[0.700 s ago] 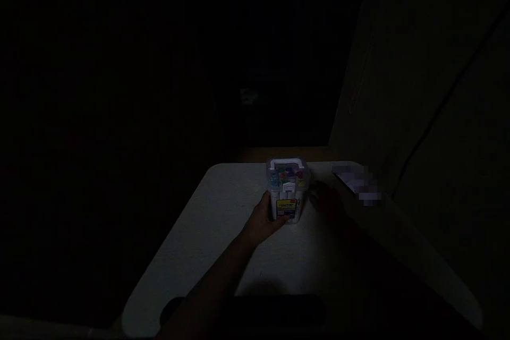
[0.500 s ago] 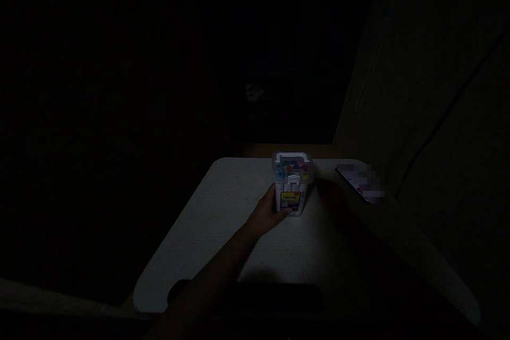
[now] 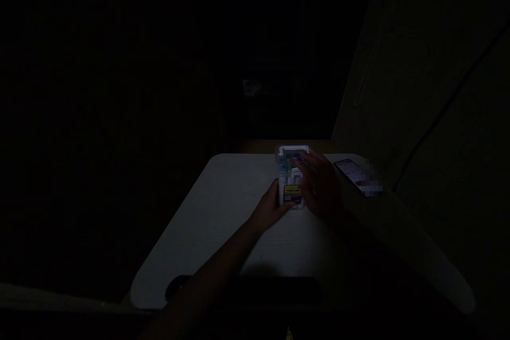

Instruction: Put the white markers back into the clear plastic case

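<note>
A clear plastic box of markers [image 3: 292,190] stands upright on the white table, with coloured caps showing through its lid, a white handle on top, a white front latch and a yellow and purple label. My left hand [image 3: 266,212] is closed around its lower left side, thumb across the front. At the box's right side is my right hand [image 3: 323,186], its fingers stretched and apart over the lid's front edge and latch area. Those fingers partly cover the latch, and whether they touch it is too dark to tell.
To the right of the box a phone [image 3: 356,176] lies on the white table [image 3: 199,234], its screen lit and partly blurred out. A dark slot [image 3: 279,289] runs along the table's near edge. A wall [image 3: 418,90] with a cable rises on the right. The surroundings are very dark.
My right hand has come in from the shadow on the right to the front and lid of the box. My left hand keeps its hold. The view has shifted slightly.
</note>
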Available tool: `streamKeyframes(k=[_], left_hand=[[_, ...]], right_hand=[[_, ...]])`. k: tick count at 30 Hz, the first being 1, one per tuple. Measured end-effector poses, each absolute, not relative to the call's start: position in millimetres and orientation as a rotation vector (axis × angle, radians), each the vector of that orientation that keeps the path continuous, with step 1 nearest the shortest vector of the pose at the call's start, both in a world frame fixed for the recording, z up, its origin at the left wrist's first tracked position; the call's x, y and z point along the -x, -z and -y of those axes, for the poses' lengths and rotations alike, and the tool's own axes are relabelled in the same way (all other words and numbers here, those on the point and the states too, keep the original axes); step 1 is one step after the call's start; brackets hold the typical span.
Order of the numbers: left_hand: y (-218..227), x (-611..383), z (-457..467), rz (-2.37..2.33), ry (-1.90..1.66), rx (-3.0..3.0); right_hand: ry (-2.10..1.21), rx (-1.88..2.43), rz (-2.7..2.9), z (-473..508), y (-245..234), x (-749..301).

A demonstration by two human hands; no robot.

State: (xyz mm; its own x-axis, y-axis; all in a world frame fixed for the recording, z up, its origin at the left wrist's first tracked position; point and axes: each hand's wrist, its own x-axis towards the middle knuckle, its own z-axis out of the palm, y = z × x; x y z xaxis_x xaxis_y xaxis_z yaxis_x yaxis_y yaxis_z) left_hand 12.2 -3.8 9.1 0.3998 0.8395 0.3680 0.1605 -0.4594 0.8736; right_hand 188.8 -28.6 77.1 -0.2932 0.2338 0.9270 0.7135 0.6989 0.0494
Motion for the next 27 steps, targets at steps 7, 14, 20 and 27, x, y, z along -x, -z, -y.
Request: streamKeyframes(k=[7,14,20,27], left_hand=[[-4.1,-11.1,1.6,-0.836,-1.086,-1.917],[-8.7,-10.8,5.3,-0.839,-1.085,-1.950],[-10.1,-10.3,6.5,-0.866,-1.068,-1.964],[-9.7,-10.2,8.3,-0.882,-1.064,-1.961]], right_hand=[[0.525,0.775,1.742,33.2,-82.5,-180.3],[0.387,0.843,1.723,34.3,-90.2,-173.9],[0.372,0.850,1.721,32.0,-89.9,-173.1],[0.251,0.718,1.711,33.4,-93.3,-174.8]])
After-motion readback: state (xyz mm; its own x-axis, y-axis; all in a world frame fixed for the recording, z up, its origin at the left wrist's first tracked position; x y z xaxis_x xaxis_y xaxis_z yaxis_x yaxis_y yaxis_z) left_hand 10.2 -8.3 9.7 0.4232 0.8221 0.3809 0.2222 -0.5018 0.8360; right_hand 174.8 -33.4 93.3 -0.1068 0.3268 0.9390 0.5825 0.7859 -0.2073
